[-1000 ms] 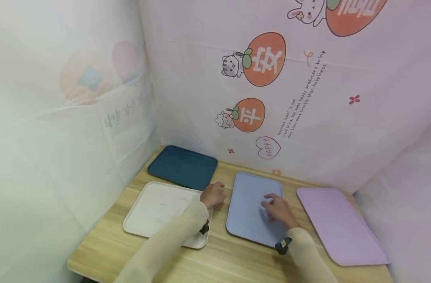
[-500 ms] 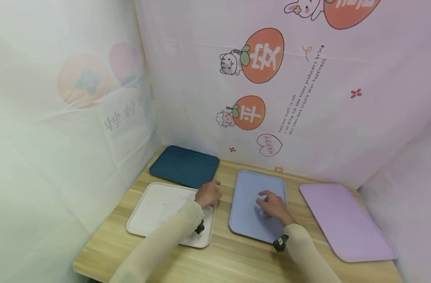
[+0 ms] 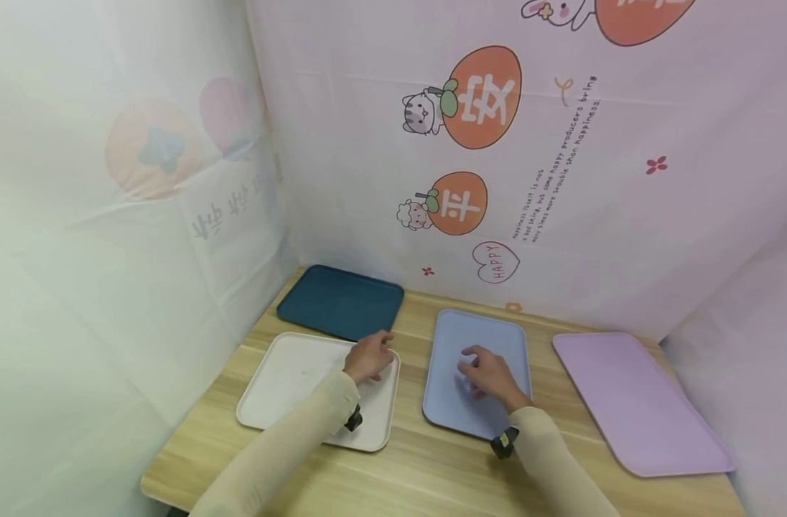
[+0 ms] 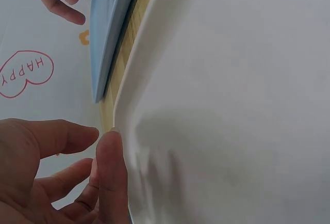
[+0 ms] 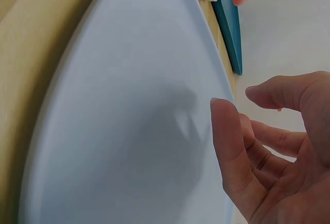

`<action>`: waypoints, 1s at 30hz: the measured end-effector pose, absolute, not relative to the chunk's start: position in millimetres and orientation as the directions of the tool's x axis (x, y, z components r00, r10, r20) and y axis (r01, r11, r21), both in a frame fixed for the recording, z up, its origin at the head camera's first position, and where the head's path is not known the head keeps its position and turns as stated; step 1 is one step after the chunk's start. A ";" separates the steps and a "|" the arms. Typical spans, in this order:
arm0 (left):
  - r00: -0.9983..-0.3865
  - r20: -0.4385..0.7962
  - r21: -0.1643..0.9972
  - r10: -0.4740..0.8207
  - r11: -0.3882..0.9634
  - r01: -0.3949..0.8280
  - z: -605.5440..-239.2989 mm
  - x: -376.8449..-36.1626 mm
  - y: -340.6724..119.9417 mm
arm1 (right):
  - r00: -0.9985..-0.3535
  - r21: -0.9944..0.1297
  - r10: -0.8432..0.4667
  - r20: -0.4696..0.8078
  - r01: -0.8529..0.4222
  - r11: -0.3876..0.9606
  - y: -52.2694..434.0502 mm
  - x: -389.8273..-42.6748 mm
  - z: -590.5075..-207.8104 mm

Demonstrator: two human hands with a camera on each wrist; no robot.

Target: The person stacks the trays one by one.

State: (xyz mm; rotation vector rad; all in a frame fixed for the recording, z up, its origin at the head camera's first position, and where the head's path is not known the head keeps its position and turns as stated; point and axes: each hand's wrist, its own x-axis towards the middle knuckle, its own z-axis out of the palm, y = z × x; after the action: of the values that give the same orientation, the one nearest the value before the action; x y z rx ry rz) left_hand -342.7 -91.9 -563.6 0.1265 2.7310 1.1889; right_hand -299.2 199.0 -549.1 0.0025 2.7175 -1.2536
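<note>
Head view, left hand [image 3: 368,357] loose-fingered over white tray [image 3: 283,380], right hand [image 3: 487,375] relaxed above blue tray [image 3: 490,330].

Four trays on the desk [image 3: 426,467]: near-left tray [image 3: 290,380] under the left hand [image 3: 368,357], far-left tray [image 3: 338,301] behind it; middle tray [image 3: 477,337] under the right hand [image 3: 487,373]; rightmost tray [image 3: 632,402] well apart

The head camera looked down from above at the whole table [image 3: 432,467]. Each wrist camera sat very close, low over one tray. All three views shared the light blue tray [image 3: 480,337] [image 4: 105,22] [image 5: 129,121].
</note>
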 end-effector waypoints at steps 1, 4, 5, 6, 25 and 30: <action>-0.984 -0.116 0.732 0.134 0.682 0.007 -564.1 -342.5 -94.3 | -0.989 -0.756 -0.064 -0.133 0.060 0.652 197.2 -298.8 -548.6; -0.985 -0.125 0.732 0.122 0.682 -0.008 -564.9 -341.2 -101.8 | -0.990 -0.756 -0.069 -0.127 0.051 0.652 192.5 -298.8 -548.8; -0.985 -0.124 0.734 0.119 0.679 -0.010 -564.0 -339.9 -104.5 | -0.990 -0.757 -0.071 -0.126 0.050 0.651 191.3 -299.1 -549.2; -0.985 -0.125 0.736 0.119 0.677 -0.011 -563.3 -338.7 -107.2 | -0.989 -0.759 -0.072 -0.127 0.050 0.649 190.0 -299.2 -549.2; -0.987 -0.154 0.742 0.036 0.664 -0.091 -564.4 -318.8 -157.7 | -0.987 -0.756 -0.123 -0.104 -0.002 0.655 164.7 -300.0 -549.2; -0.986 -0.169 0.744 -0.003 0.656 -0.130 -567.1 -314.5 -172.6 | -0.986 -0.762 -0.132 -0.101 -0.009 0.648 158.6 -296.2 -546.0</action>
State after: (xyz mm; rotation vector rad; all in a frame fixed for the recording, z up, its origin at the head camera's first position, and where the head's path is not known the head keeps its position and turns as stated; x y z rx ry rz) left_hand -314.5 -172.6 -567.1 -0.1099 2.7175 1.2384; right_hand -296.2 158.6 -546.0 -0.1171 2.7163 -1.2540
